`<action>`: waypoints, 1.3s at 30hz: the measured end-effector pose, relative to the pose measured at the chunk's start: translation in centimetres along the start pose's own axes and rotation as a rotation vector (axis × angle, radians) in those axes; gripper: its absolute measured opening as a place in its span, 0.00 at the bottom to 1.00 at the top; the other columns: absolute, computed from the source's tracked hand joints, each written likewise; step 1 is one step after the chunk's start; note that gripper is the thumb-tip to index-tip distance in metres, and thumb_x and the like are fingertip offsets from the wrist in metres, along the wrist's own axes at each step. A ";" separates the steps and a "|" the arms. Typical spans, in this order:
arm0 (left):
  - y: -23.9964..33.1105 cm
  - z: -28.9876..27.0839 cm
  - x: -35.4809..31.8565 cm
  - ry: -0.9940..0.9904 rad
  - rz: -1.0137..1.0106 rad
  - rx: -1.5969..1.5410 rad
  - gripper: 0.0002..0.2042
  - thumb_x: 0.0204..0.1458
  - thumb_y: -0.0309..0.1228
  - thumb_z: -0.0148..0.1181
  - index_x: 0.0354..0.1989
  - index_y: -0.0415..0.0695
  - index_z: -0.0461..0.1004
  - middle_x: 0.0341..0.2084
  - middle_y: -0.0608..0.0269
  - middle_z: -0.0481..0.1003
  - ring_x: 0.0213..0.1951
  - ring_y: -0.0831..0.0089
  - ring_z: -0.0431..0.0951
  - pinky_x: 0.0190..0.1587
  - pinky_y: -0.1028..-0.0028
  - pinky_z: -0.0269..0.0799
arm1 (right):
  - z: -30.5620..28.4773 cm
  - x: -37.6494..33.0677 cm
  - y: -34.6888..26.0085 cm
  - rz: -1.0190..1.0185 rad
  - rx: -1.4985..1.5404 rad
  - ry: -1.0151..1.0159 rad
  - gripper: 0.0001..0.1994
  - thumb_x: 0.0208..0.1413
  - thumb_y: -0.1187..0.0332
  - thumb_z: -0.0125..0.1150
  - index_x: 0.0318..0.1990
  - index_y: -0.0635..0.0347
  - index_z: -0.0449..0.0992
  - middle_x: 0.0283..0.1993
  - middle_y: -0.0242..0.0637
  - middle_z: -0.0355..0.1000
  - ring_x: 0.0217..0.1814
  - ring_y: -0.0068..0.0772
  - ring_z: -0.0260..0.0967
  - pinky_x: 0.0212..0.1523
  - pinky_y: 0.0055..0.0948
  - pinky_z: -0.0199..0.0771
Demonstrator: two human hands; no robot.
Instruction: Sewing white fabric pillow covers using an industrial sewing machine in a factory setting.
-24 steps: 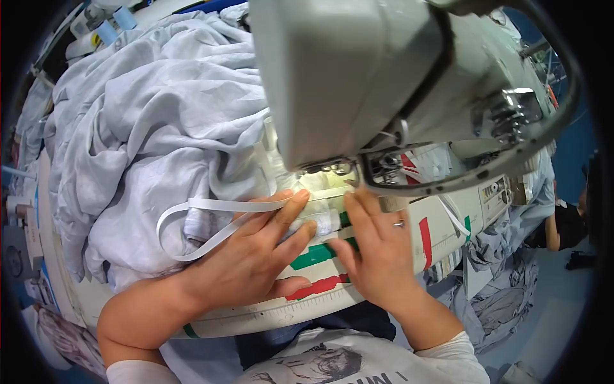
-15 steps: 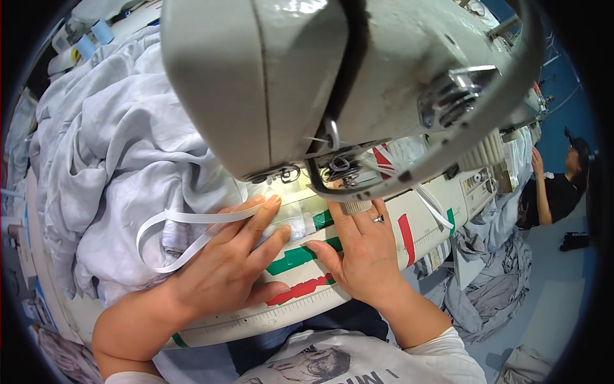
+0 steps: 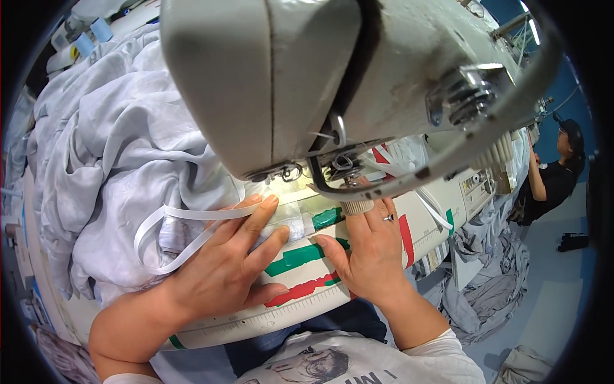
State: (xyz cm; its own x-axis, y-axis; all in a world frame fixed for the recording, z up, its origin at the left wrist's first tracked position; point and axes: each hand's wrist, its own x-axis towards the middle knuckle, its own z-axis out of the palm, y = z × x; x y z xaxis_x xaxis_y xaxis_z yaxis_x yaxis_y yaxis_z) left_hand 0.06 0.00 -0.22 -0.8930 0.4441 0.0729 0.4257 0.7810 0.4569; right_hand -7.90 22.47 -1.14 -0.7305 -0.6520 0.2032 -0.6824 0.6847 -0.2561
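Note:
My left hand (image 3: 220,272) rests with fingers stretched over a pale grey cloth (image 3: 128,150) on the bed of a sewing machine (image 3: 220,83). A narrow white tape (image 3: 195,216) runs under its fingers and loops out to the left. Close by the needle area, my right hand (image 3: 374,265) lies palm down, thumb apart from the fingers. Its fingertips are partly hidden behind a curved metal bar (image 3: 390,187) and a knurled knob (image 3: 356,207). A lit edge of the cloth (image 3: 292,219) lies between the hands; the needle point cannot be made out.
Green tape (image 3: 297,259) and red tape (image 3: 304,290) mark the machine bed above a printed ruler. White strips (image 3: 436,208) hang over its right side. Thread spools (image 3: 84,46) stand at the far left. Grey cloth (image 3: 489,288) is heaped at right, near another person (image 3: 553,179).
My right hand has shifted slightly to the right. My left hand and the tape loop stay almost in place. The other person's raised hand has lowered.

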 end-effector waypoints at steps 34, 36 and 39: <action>-0.6 -1.3 0.5 -0.031 -0.061 -0.040 0.33 0.44 0.44 0.66 0.56 0.38 0.63 0.59 0.35 0.56 0.63 0.42 0.58 0.60 0.53 0.59 | 0.3 1.7 0.0 -0.043 0.039 0.059 0.25 0.50 0.59 0.64 0.55 0.59 0.71 0.54 0.46 0.68 0.60 0.52 0.59 0.62 0.50 0.50; -0.9 -1.4 0.6 -0.013 -0.050 -0.041 0.33 0.44 0.44 0.66 0.56 0.38 0.63 0.58 0.34 0.56 0.62 0.41 0.58 0.60 0.52 0.59 | 0.2 1.9 0.0 -0.011 0.051 0.003 0.24 0.51 0.58 0.64 0.54 0.58 0.72 0.55 0.45 0.67 0.61 0.54 0.58 0.63 0.51 0.49; -1.4 -1.5 0.8 -0.038 -0.049 -0.094 0.34 0.44 0.44 0.66 0.57 0.38 0.62 0.57 0.33 0.57 0.62 0.40 0.57 0.61 0.52 0.58 | 0.3 2.2 0.1 -0.044 0.116 0.025 0.23 0.52 0.57 0.63 0.53 0.57 0.72 0.57 0.44 0.66 0.61 0.55 0.57 0.64 0.52 0.48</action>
State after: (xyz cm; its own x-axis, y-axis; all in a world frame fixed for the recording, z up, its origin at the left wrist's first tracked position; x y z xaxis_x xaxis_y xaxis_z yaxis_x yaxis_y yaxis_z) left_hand -1.46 -1.40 0.56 -0.9056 0.4238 0.0157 0.3643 0.7585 0.5404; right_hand -9.63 21.00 -1.05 -0.7014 -0.6711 0.2402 -0.7071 0.6123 -0.3538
